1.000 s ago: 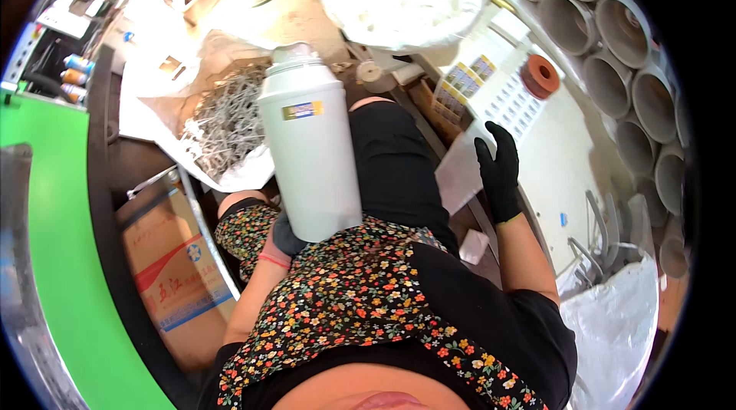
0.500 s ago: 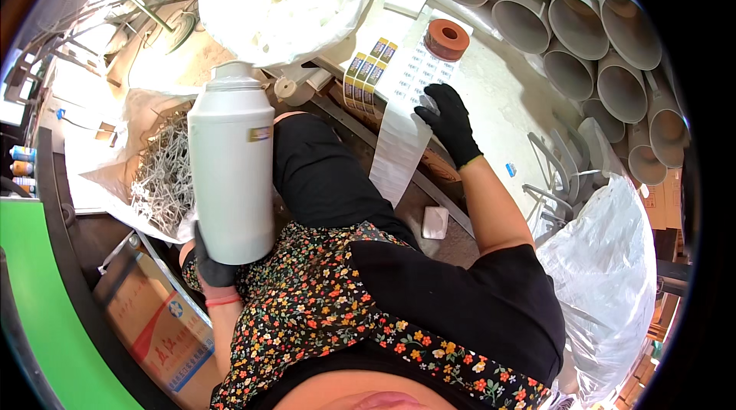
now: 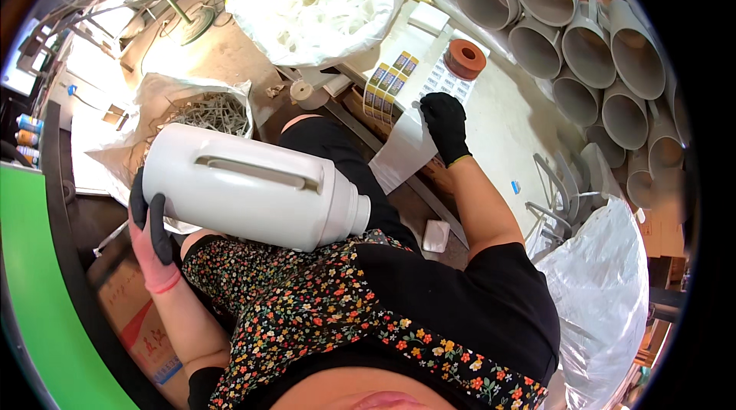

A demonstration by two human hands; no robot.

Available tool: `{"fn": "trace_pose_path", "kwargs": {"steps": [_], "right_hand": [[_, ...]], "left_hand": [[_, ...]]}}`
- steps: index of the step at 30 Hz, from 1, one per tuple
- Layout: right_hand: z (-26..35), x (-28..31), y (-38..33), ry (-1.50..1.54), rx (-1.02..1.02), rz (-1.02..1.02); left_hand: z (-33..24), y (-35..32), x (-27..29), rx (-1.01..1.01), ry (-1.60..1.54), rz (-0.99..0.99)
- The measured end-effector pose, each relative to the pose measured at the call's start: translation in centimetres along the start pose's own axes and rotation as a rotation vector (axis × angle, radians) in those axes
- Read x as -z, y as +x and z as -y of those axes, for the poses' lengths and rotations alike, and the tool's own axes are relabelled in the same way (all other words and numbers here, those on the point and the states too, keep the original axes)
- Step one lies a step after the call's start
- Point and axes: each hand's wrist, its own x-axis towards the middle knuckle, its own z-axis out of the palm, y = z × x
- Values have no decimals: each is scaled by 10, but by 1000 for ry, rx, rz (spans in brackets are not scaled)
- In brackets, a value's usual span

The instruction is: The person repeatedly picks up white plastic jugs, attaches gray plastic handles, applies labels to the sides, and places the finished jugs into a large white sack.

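A pale grey thermos flask [image 3: 245, 199] lies tilted across my lap, its long side handle facing up and its narrow neck pointing right. Around its base is my left hand [image 3: 156, 233], in a dark-and-pink glove. My right hand [image 3: 445, 125], in a black glove, has its fingers curled together over the edge of a long label strip [image 3: 402, 145]. Whether a label is pinched in those fingers cannot be seen. Behind them, white labels run up to a reddish-brown roll [image 3: 465, 59]. A sheet of gold-and-dark stickers [image 3: 389, 86] hangs over the table edge left of the strip.
Grey hollow flask shells [image 3: 586, 46] are stacked at the far right. A sack of translucent rings [image 3: 307, 7] stands at the back. Another sack holds grey strips [image 3: 211, 115]. Curved grey handles [image 3: 556, 187] lie by a white bag [image 3: 598, 279]. A green surface [image 3: 38, 279] borders the left.
The flask has tipped from upright to lying across my lap, turned so its handle shows. My left hand has risen with its base. My right hand's fingers have curled closed at the label strip.
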Motion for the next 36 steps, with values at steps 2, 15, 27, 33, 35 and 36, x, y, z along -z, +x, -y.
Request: {"fn": "trace_pose_path", "kwargs": {"steps": [2, 15, 27, 33, 35, 36], "right_hand": [[9, 3, 5, 46, 86, -64], [298, 90, 141, 897, 734, 630], [302, 71, 146, 455, 589, 515], [193, 25, 108, 708, -95, 735], [190, 23, 85, 1387, -340, 762], [196, 22, 78, 1565, -413, 762]], "left_hand": [[14, -7, 4, -97, 94, -11], [-17, -26, -1, -90, -144, 15], [-10, -53, 1, 66, -321, -62], [52, -42, 29, -77, -239, -245], [36, -41, 23, 268, -835, -16], [60, -50, 15, 364, -984, 96]]}}
